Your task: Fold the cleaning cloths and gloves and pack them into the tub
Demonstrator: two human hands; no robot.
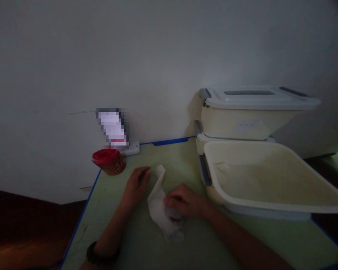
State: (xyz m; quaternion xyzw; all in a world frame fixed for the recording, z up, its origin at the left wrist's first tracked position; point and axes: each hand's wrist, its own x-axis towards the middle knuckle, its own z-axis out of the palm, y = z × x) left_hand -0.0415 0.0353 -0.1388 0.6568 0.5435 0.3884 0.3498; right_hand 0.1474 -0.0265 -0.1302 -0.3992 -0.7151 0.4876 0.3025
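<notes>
A white cloth (157, 204) lies crumpled on the green table (123, 240), one end standing up near the middle. My right hand (182, 204) is curled over the cloth's lower part, fingers closed on it. My left hand (137, 183) rests on the table just left of the cloth's upper end, fingers bent and close together, touching or nearly touching the fabric. A dark watch sits on my left wrist.
An open cream plastic bin (270, 180) stands at the right, with a lidded bin (250, 112) stacked behind it. A small basket with a red top (109, 161) sits at the table's back left corner by the wall. Blue tape edges the table.
</notes>
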